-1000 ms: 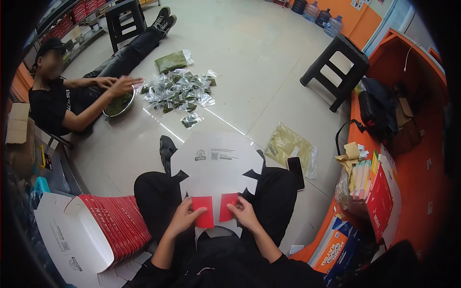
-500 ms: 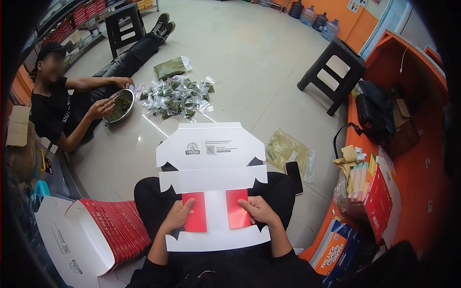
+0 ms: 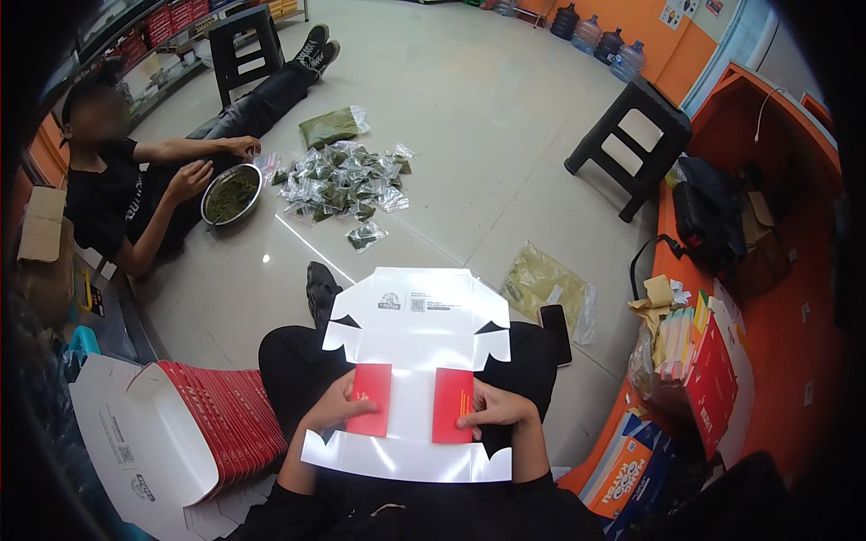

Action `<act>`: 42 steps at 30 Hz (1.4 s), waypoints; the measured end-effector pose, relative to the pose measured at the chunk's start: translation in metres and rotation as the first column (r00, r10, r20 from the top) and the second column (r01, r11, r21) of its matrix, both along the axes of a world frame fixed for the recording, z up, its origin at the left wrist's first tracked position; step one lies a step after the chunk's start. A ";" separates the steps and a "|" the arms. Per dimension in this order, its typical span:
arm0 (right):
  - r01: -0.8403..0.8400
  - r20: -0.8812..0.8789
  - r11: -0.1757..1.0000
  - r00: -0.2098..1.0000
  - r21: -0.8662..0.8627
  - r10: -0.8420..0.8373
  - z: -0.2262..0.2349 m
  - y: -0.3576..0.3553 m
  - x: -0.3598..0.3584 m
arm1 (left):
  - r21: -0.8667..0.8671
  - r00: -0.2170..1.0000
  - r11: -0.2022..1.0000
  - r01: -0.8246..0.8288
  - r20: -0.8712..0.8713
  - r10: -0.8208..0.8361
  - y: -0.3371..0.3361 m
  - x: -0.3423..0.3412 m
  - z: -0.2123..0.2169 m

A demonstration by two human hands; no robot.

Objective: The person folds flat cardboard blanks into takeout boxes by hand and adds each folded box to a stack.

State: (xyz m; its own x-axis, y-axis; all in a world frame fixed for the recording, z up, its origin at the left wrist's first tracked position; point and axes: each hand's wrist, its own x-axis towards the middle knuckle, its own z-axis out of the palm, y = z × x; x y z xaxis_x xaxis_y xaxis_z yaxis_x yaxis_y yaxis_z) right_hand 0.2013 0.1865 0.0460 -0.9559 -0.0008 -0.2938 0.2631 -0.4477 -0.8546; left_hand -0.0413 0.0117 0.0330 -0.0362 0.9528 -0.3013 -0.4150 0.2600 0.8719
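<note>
A flat white cardboard box blank (image 3: pixel 410 388) lies over my lap, its two red side flaps folded inward. My left hand (image 3: pixel 334 406) grips the blank at the left red flap (image 3: pixel 373 397), thumb on top. At the right red flap (image 3: pixel 451 406), my right hand (image 3: pixel 502 410) holds on the same way. Both hands' other fingers are mostly hidden beneath the cardboard. The far panel (image 3: pixel 424 302) carries small dark print and tilts up from a crease. To my left, a nested stack of folded red-and-white boxes (image 3: pixel 207 424) leans on its side.
At the far left a person (image 3: pixel 108 180) sits by a metal bowl of green leaves (image 3: pixel 232 196). Small filled plastic bags (image 3: pixel 338 180) are heaped on the floor. A phone (image 3: pixel 556 334), a larger plastic bag (image 3: pixel 546 284) and a black stool (image 3: pixel 631 149) are to the right.
The blank has come slightly nearer to me, and its far panel looks more tilted. My hands still hold the red flaps. The other person's hand has risen off the bowl.
</note>
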 end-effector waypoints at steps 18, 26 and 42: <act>0.427 -0.117 0.835 0.903 0.347 -0.413 0.006 -0.017 0.009 | 0.015 0.996 0.995 0.094 0.003 -0.094 -0.035 -0.032 0.015; 0.515 -0.235 0.750 0.857 0.414 -0.459 0.009 -0.049 0.050 | 0.326 0.794 0.945 -0.019 -0.570 0.212 -0.070 0.016 0.066; 0.783 0.009 0.577 0.595 -0.232 -0.804 0.007 -0.085 0.101 | 0.473 0.447 0.548 -0.690 -0.316 0.837 -0.051 0.123 0.083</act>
State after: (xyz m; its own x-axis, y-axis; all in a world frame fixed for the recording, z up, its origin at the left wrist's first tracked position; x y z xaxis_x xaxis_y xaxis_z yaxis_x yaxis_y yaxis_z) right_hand 0.3018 0.1010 0.0535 -0.6225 0.7251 -0.2946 -0.3485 -0.5938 -0.7252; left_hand 0.0822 -0.0388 0.1164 -0.8453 0.4894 0.2145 0.1312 -0.1990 0.9712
